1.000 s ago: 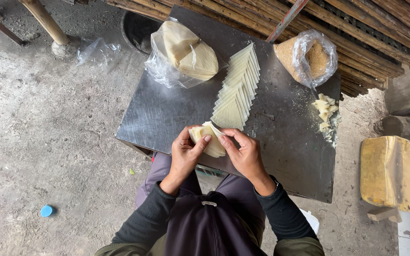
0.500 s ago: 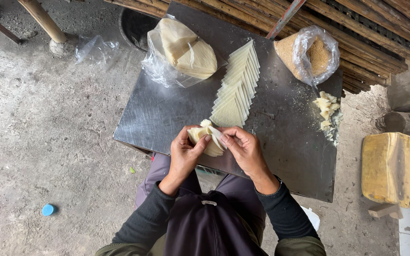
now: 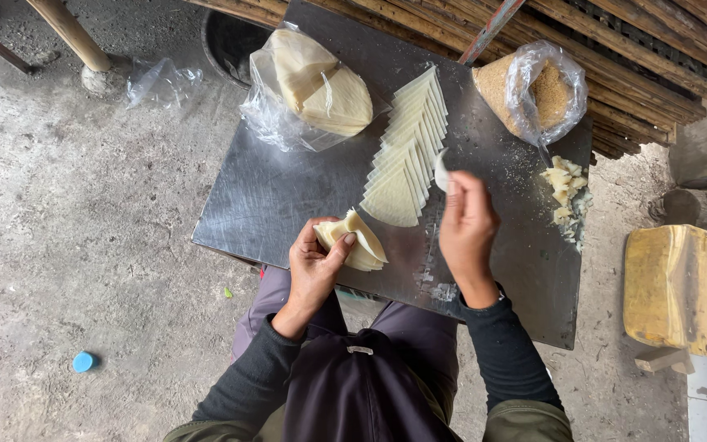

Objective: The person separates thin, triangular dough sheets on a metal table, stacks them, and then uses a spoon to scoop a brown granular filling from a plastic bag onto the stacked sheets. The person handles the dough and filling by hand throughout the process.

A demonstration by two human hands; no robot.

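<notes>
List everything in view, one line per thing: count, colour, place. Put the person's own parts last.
metal sheet: one, grey, centre, used as a worktop
row of wedge slices: one fanned row, pale yellow, centre of the sheet
bag of pale pieces: one, clear plastic, top left of the sheet
bag of brown crumbs: one, clear plastic, top right of the sheet
scraps: one small heap, cream, right edge of the sheet
yellow block: one, on the ground at right
blue cap: one, on the ground at lower left
left hand: holds a pale stack
right hand: pinches a thin slice

The right hand (image 3: 468, 225) has lifted a wrapper (image 3: 441, 173) off the stack (image 3: 353, 242).
</notes>
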